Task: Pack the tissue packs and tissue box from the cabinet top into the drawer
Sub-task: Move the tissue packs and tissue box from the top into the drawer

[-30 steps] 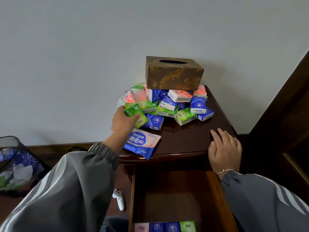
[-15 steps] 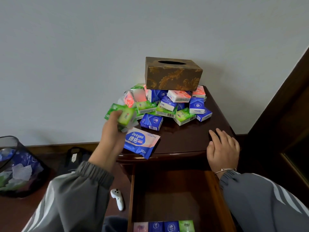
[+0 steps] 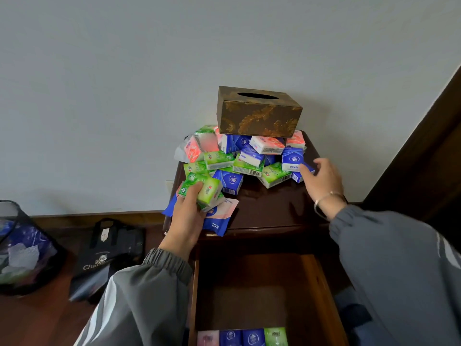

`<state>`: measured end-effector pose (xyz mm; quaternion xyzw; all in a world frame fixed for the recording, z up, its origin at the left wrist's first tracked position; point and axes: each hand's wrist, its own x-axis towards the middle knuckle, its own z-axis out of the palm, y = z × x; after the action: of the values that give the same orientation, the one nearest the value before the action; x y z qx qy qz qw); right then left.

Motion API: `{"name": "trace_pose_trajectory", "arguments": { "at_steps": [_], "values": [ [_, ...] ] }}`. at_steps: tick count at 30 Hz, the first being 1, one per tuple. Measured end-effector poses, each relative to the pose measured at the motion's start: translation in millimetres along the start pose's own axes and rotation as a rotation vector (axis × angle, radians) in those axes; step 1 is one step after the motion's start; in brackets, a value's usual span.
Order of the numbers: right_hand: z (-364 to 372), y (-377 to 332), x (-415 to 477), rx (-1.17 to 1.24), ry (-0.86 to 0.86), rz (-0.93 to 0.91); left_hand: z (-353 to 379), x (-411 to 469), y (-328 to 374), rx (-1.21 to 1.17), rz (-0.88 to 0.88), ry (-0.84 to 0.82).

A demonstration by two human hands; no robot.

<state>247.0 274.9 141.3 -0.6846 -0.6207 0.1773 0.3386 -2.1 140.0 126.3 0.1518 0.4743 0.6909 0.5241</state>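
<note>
Left grip [image 3: 189, 213] clasping green tissue packs [image 3: 203, 189] over the worktop [image 3: 269, 208] edge, right grip [image 3: 321, 178] released, splayed beside a blue pack [image 3: 293, 159], drawer [image 3: 321, 283] open.

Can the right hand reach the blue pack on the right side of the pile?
Probably yes. The right hand is empty, with fingers spread right beside the blue pack, which sits at the outer edge of the pile with nothing over it.
</note>
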Motion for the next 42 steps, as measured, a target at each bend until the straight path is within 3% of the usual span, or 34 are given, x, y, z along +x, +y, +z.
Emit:
{"name": "trace_pose_trajectory", "arguments": {
  "at_steps": [4,8,11,16,20,22,26,28,30,32,36,42],
  "values": [
    [16,-24,29,0.077,-0.184,0.343,-1,2,-2,-0.016,-0.003,0.017],
    [15,-32,42,0.356,-0.346,0.508,0,3,-2,-0.015,0.002,0.012],
    [6,-31,46,0.411,-0.440,0.627,-1,4,-2,-0.020,0.009,0.017],
    [-3,-19,31,0.731,-0.352,0.618,-1,3,-3,-0.007,0.001,0.018],
    [-29,-8,8,1.079,0.005,0.509,-1,0,-4,0.003,0.020,0.058],
    [-51,-2,-9,1.235,-0.017,0.478,3,-8,-4,0.006,0.052,0.068],
    [-93,34,-60,1.409,-0.269,0.439,16,-46,5,0.003,0.205,-0.005],
    [-108,58,-90,1.389,-0.360,0.473,17,-74,6,-0.007,0.171,-0.173],
    [-115,85,-117,1.318,-0.430,0.550,10,-103,-5,0.075,-0.009,-0.338],
    [-113,112,-138,1.194,-0.510,0.654,1,-124,-35,0.301,-0.221,-0.410],
    [-85,147,-162,0.956,-0.631,0.838,-20,-140,-124,0.645,-0.496,-0.340],
    [-60,165,-166,0.793,-0.512,0.798,-12,-116,-222,0.854,-0.389,-0.251]
  ]
}}
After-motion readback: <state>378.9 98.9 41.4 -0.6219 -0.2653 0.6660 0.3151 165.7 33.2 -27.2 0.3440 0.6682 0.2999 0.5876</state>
